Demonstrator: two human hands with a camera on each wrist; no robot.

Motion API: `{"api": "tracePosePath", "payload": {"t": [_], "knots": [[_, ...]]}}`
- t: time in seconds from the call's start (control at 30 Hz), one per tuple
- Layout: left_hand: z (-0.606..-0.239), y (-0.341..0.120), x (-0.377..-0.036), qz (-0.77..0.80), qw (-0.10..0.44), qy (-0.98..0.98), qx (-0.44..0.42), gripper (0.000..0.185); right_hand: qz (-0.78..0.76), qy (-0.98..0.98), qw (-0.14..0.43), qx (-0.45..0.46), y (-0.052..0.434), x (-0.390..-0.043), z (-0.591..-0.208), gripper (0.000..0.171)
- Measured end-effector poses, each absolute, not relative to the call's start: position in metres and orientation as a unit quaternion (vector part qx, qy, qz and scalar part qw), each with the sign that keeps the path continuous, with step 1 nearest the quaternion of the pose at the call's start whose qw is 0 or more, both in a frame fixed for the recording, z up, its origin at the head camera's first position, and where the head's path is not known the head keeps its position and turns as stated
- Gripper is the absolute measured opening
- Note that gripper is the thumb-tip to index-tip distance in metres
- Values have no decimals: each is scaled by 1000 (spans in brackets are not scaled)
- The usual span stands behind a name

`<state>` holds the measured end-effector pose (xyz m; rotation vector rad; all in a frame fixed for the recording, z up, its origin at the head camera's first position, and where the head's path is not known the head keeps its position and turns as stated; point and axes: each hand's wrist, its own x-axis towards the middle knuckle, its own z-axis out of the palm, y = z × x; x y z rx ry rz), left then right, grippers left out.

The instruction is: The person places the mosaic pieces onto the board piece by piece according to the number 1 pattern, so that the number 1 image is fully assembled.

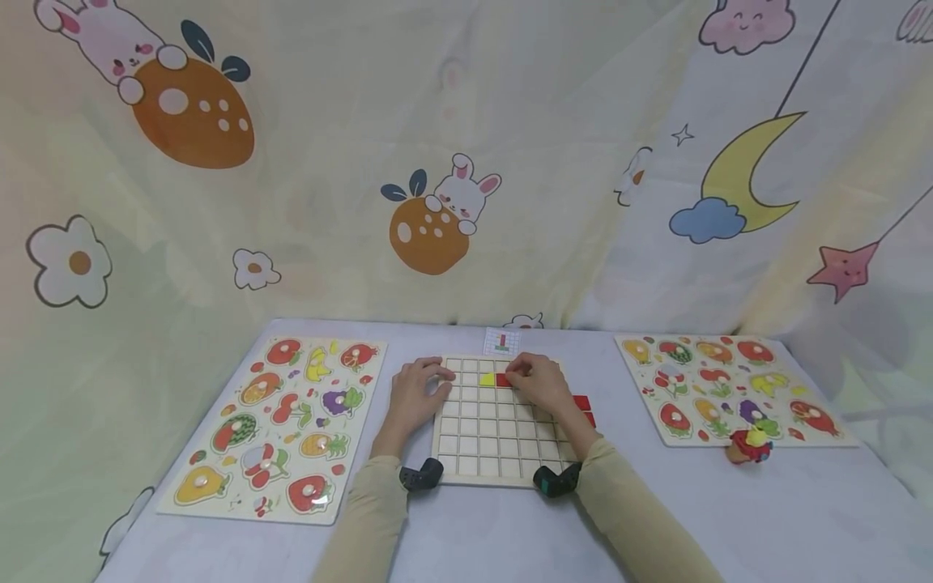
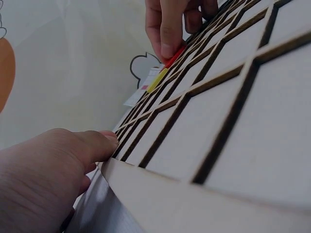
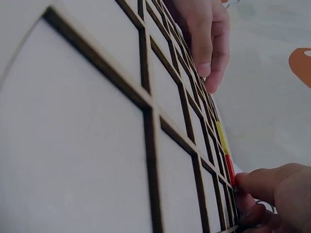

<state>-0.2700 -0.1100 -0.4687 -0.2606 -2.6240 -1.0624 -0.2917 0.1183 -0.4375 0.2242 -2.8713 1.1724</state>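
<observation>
A wooden grid board (image 1: 466, 483) lies in the middle of the table. In its far rows a yellow square tile (image 1: 487, 379) sits in one cell, with a red square tile (image 1: 501, 380) right beside it. My right hand (image 1: 539, 382) pinches the red tile with thumb and fingertips at its right side. The yellow and red tiles also show edge-on in the right wrist view. My left hand (image 1: 417, 395) rests at the board's far left edge, its fingertips (image 2: 108, 141) touching the rim. Nothing shows between its thumb and fingers.
More red tiles (image 1: 581, 402) lie right of the board, partly behind my right forearm. A small pattern card (image 1: 502, 341) lies beyond it. Fruit puzzle boards stand left (image 1: 240, 514) and right (image 1: 678, 437). A small red and yellow toy (image 1: 749, 445) sits at the right puzzle's near edge.
</observation>
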Motion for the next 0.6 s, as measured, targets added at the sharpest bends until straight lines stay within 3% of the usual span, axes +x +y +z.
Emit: {"api": "tracePosePath", "payload": {"t": [0.13, 0.6], "knots": [[-471, -110, -271, -364, 162, -912, -94, 12, 377, -923, 17, 75, 119, -291, -438, 11], [-469, -112, -270, -370, 129, -916, -85, 11, 398, -912, 28, 94, 130, -281, -433, 12]]}}
